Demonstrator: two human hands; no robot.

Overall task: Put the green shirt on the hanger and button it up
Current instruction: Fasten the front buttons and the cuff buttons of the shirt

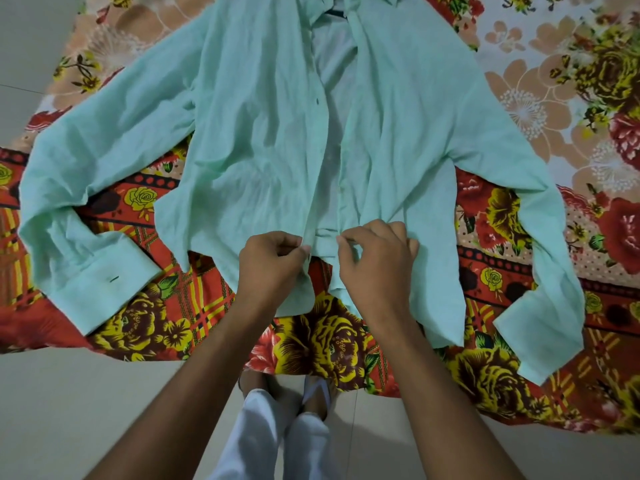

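Note:
The pale green shirt lies spread face up on a flowered bedsheet, sleeves out to both sides, front open down the middle. A dark piece of the hanger shows at the collar, the rest hidden inside the shirt. My left hand pinches the left front edge near the hem. My right hand pinches the right front edge beside it. The two edges sit a little apart between my hands. One dark button shows higher up on the left placket.
The flowered sheet covers the bed, its red and yellow border hanging over the near edge. Pale floor tiles lie below, with my white trouser legs and sandalled feet close to the bed edge.

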